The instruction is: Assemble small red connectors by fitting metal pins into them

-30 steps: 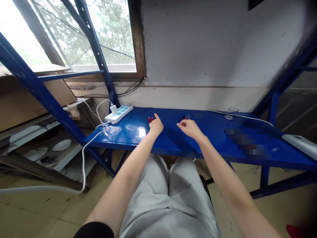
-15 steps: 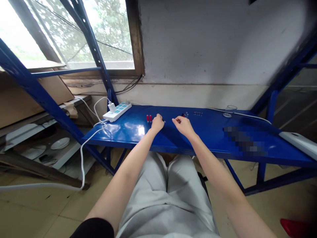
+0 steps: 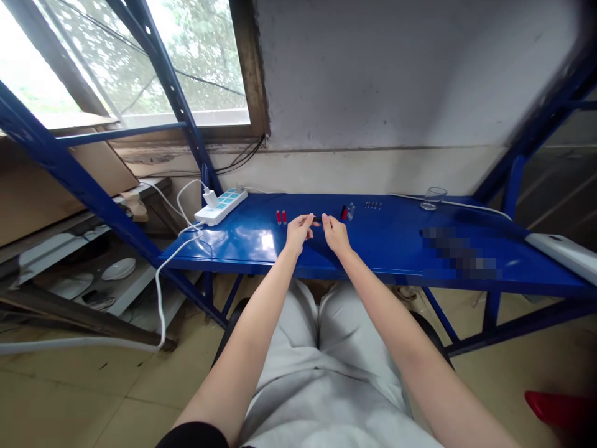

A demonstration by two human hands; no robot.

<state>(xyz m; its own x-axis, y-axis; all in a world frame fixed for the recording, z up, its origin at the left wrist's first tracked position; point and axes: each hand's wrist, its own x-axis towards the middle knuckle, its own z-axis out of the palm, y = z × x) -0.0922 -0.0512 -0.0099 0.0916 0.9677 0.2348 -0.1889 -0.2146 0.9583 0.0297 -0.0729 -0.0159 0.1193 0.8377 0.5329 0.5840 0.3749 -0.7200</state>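
Note:
My left hand (image 3: 297, 234) and my right hand (image 3: 335, 234) meet over the blue table (image 3: 233, 239), each pinching one end of a small dark stick-like piece (image 3: 318, 218). Its exact kind is too small to make out, and the fingers partly cover it. Left of my left hand, two little red tubes with pale lower ends (image 3: 281, 217) stand side by side. Beyond my right hand are several small red and black pieces (image 3: 344, 213) and clear pieces (image 3: 351, 212). A row of tiny metallic bits (image 3: 373, 205) lies farther right.
At the table's left end sits a white power strip (image 3: 221, 207) with a plug and cable. A clear glass (image 3: 433, 198) stands at the back right, near a white cable. A blurred-out dark object (image 3: 459, 252) and a white device (image 3: 564, 256) lie on the right.
My right hand has moved left and my hands have come together, both now on the small dark piece. The red, black and clear pieces behind my right hand are now uncovered.

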